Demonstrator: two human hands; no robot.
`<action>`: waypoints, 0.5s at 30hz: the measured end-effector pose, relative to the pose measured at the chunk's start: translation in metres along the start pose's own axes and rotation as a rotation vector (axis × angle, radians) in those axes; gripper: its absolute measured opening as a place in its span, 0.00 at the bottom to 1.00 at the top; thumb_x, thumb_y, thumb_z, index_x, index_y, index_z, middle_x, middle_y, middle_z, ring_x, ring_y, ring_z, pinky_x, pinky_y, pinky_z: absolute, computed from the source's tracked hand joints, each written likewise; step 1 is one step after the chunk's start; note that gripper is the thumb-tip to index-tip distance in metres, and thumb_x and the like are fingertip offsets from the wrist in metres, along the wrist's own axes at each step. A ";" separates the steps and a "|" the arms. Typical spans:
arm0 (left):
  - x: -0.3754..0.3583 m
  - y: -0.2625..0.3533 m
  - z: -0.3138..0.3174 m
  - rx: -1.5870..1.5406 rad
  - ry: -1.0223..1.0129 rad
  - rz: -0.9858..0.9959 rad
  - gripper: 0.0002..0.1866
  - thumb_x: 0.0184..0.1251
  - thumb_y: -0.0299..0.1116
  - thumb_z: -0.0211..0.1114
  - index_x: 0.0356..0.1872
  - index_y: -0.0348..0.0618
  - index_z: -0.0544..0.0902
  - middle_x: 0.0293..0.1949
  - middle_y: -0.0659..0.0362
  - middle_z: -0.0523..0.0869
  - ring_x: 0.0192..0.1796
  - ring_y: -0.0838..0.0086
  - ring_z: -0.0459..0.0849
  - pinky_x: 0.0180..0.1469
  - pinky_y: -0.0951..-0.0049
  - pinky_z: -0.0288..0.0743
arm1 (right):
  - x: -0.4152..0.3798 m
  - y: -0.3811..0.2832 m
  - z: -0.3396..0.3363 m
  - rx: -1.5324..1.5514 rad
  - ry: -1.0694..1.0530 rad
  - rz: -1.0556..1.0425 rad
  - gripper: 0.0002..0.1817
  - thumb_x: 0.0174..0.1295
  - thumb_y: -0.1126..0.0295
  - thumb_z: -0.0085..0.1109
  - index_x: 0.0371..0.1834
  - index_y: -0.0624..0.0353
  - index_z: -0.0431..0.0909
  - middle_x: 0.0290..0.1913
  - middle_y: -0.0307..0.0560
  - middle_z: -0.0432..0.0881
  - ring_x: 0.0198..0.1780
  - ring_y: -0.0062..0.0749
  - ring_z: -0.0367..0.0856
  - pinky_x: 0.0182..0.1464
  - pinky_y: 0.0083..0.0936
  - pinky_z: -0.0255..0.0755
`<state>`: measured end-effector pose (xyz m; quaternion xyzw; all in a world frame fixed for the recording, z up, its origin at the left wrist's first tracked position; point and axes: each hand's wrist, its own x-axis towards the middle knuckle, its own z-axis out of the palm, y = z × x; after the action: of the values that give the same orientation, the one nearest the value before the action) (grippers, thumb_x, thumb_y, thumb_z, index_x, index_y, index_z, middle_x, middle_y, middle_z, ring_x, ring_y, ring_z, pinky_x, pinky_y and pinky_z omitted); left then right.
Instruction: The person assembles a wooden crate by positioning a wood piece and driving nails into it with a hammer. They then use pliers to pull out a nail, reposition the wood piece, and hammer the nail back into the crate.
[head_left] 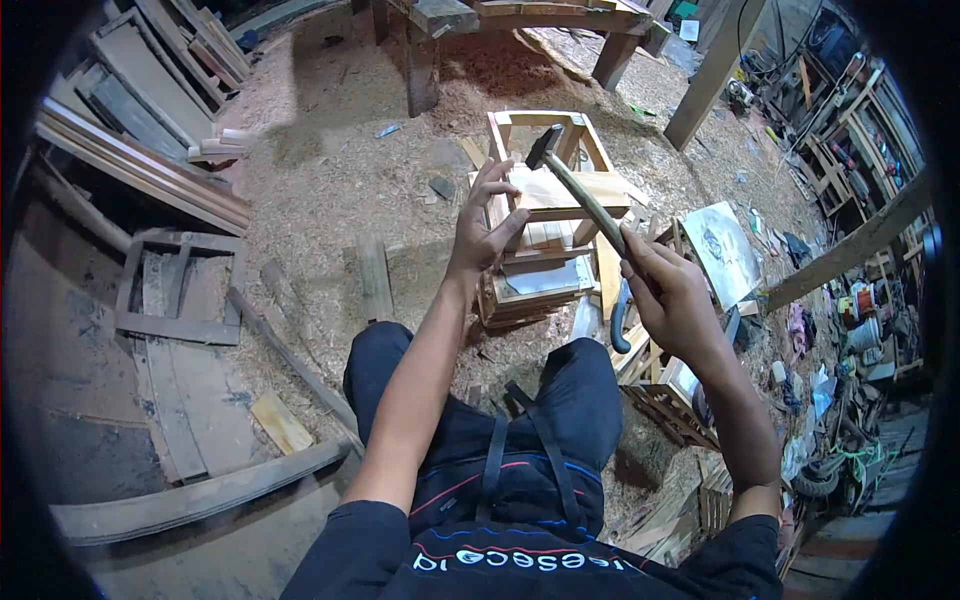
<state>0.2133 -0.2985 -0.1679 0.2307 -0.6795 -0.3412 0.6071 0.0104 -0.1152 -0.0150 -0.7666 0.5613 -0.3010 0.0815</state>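
Fingers of my right hand (672, 292) wrap shut round the hammer (580, 195) low on its handle, head raised over the wooden crate (545, 200); my left hand (483, 222) spreads open against the crate's near slat, steadying it (thin slats, I judge light and easily split); head-heavy, the hammer likely swings best from that end; sawdust floor (330, 180) all about.
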 end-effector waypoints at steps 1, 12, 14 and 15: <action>0.000 0.000 -0.001 0.013 -0.008 -0.010 0.16 0.60 0.33 0.75 0.47 0.45 0.80 0.70 0.51 0.77 0.78 0.54 0.65 0.78 0.55 0.56 | 0.000 0.000 0.000 0.020 -0.004 0.015 0.24 0.69 0.76 0.58 0.68 0.66 0.73 0.33 0.60 0.79 0.33 0.52 0.81 0.38 0.41 0.73; -0.005 0.002 0.003 -0.103 0.020 -0.063 0.17 0.63 0.36 0.73 0.50 0.46 0.80 0.68 0.50 0.76 0.75 0.57 0.69 0.75 0.60 0.58 | 0.005 -0.008 -0.001 0.068 -0.083 0.048 0.24 0.69 0.77 0.58 0.69 0.64 0.73 0.33 0.60 0.79 0.32 0.51 0.82 0.37 0.39 0.73; -0.005 0.003 0.004 -0.113 0.012 -0.062 0.16 0.65 0.36 0.73 0.50 0.47 0.80 0.69 0.48 0.75 0.75 0.56 0.68 0.76 0.60 0.56 | 0.003 -0.010 -0.001 0.058 -0.020 0.007 0.26 0.69 0.77 0.58 0.71 0.63 0.72 0.33 0.60 0.79 0.33 0.51 0.82 0.37 0.40 0.74; -0.004 0.003 0.004 -0.103 0.010 -0.044 0.16 0.65 0.37 0.73 0.50 0.47 0.80 0.69 0.48 0.75 0.75 0.56 0.69 0.76 0.59 0.57 | 0.003 -0.008 -0.002 0.058 -0.024 0.007 0.26 0.69 0.77 0.58 0.71 0.63 0.72 0.33 0.60 0.79 0.33 0.51 0.82 0.37 0.40 0.74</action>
<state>0.2106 -0.2929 -0.1690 0.2159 -0.6527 -0.3878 0.6140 0.0165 -0.1147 -0.0084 -0.7656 0.5539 -0.3077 0.1115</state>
